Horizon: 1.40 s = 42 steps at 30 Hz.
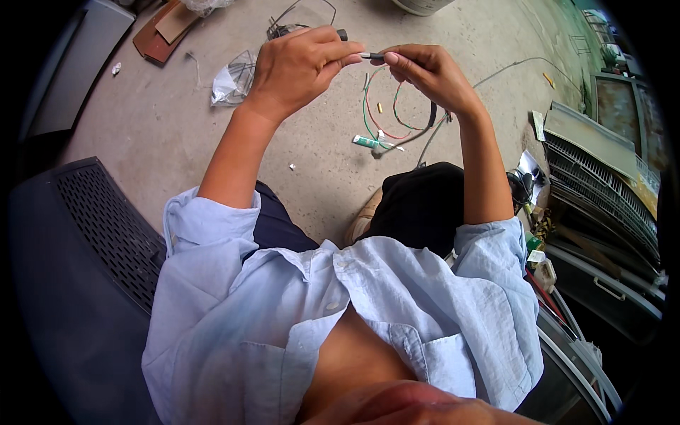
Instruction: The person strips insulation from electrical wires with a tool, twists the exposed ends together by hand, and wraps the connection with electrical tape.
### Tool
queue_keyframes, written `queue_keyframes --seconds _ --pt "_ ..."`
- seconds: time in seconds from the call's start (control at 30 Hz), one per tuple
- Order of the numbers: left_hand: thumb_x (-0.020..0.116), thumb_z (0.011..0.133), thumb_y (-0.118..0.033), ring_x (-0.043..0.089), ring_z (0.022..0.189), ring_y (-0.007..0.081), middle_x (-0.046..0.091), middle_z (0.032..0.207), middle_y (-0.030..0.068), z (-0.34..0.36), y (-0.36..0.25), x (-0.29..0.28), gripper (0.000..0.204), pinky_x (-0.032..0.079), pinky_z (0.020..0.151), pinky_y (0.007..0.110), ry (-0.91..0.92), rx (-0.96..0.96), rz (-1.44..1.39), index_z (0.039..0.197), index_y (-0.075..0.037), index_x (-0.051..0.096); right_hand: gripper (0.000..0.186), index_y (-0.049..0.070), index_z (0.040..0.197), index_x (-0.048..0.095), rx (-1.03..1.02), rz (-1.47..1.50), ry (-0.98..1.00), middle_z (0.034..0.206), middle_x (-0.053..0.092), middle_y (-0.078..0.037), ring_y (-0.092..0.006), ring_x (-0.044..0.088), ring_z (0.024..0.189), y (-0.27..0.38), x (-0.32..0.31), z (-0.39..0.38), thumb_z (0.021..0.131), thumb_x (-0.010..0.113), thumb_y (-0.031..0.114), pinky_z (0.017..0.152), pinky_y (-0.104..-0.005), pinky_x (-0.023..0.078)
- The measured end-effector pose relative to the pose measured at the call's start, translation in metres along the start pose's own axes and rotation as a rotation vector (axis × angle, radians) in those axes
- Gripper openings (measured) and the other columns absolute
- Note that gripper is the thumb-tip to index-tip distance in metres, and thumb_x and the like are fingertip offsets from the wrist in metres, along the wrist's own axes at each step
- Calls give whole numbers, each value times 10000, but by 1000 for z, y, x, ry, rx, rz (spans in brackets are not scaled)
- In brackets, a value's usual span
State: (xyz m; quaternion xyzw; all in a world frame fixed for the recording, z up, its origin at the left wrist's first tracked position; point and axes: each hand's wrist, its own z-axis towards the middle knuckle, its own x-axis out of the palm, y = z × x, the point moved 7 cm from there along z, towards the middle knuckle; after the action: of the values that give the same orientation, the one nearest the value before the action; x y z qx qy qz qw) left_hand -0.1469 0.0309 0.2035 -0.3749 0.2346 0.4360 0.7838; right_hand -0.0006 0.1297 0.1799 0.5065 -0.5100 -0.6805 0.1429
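Both hands meet in front of me, raised over the floor. A thin piece, silver-grey at the left and black at the right, spans the gap between them; its exact kind is unclear. My left hand pinches the silver end between thumb and fingers. Behind its index finger a dark round end sticks out, and the rest of that thing is hidden. The black end is pinched by thumb and forefinger of my right hand. Below that hand, a black cable curves down toward red and green wires on the floor.
A green-and-white tube and a small yellow piece lie by the wires. A clear plastic bag rests further left. Metal racks and panels are stacked at the right; a dark perforated panel stands at my left.
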Motion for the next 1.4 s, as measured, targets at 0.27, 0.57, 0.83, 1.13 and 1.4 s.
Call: queue_keyframes --seconds 0.27,0.57,0.83,1.13,1.4 --pt "653 875 -272 582 636 161 624 742 16 -5 11 13 198 450 596 283 123 -246 -199 929 -92 715 327 49 1016 706 87 81 126 658 517 53 -20 389 577 -3 6 0 947 579 342 493 -205 290" --pt "655 874 -276 570 707 81 670 764 37 -20 27 35 288 455 654 256 354 -599 -454 971 -11 712 282 66 1053 712 66 25 129 746 649 23 -31 536 661 -10 5 2 901 648 294 540 -196 388" --pt "636 885 -315 541 705 75 633 743 8 -26 34 41 310 422 668 251 365 -665 -592 964 -28 719 292 56 1059 706 81 94 185 745 641 23 -29 529 661 -5 9 3 910 633 296 532 -195 379" --pt "622 900 -347 591 966 114 693 936 57 -34 43 49 337 395 917 269 360 -768 -737 964 -31 721 342 52 1042 691 63 70 156 688 546 46 -25 396 568 -6 15 7 956 560 356 485 -200 289" --pt "633 898 -335 578 902 103 678 919 40 -30 39 41 323 415 848 257 370 -751 -775 998 -41 722 386 50 1033 692 78 88 167 618 448 59 -26 349 533 1 19 5 975 516 388 471 -203 259"
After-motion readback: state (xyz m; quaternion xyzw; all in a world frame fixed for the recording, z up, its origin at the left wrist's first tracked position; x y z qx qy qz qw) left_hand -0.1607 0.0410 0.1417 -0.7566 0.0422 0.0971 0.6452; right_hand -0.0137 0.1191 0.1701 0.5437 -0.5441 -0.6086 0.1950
